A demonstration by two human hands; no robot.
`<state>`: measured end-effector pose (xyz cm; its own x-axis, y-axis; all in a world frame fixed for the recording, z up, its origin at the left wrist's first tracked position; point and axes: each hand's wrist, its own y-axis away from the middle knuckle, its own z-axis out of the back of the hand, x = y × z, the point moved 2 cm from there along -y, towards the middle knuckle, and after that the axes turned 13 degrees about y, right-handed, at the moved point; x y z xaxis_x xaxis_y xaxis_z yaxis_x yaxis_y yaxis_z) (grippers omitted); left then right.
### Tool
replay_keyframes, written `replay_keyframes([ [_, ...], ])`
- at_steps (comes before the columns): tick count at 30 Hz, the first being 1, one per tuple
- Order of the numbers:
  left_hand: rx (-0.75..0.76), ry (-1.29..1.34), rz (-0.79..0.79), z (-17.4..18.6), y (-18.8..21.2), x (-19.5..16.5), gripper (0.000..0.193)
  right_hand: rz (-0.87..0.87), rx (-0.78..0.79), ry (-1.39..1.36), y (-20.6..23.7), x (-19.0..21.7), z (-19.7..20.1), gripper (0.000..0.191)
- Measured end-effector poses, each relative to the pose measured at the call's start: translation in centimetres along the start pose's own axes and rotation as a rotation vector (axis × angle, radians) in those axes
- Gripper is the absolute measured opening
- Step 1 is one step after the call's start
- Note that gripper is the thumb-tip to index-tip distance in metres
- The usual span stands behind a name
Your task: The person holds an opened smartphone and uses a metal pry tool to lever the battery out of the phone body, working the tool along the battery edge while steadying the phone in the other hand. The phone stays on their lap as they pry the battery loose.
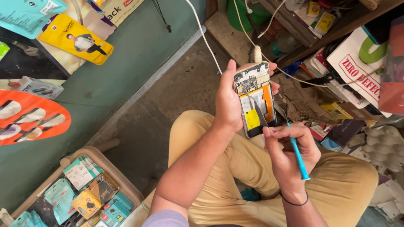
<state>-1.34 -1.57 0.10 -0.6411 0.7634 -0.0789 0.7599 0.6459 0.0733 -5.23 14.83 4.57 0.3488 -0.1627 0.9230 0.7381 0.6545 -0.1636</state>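
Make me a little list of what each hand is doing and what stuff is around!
Left hand: holds an opened phone upright, its back cover off and circuit board showing
Right hand: grips a blue screwdriver, tip near the phone's lower right edge
Cable: a white cable runs up to the top of the phone
Lap: tan trousers
Lower left: a wooden tray of small packets
Right side: cluttered shelf with boxes and papers
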Motion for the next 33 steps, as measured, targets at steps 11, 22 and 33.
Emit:
replay_keyframes([
  [11, -0.015, -0.049, -0.018, -0.3, 0.2, 0.1, 0.068, -0.236, 0.036, -0.319, 0.1, -1.4, -0.4, 0.024],
  [22, -0.017, -0.078, -0.025, -0.3, 0.1, 0.2, 0.070, -0.256, 0.041, -0.370, 0.1, -1.9, -0.4, 0.024],
  [33, -0.012, -0.057, -0.022, -0.4, 0.1, 0.2, 0.069, -0.110, -0.050, -0.173, 0.7, -1.0, -0.9, 0.025],
])
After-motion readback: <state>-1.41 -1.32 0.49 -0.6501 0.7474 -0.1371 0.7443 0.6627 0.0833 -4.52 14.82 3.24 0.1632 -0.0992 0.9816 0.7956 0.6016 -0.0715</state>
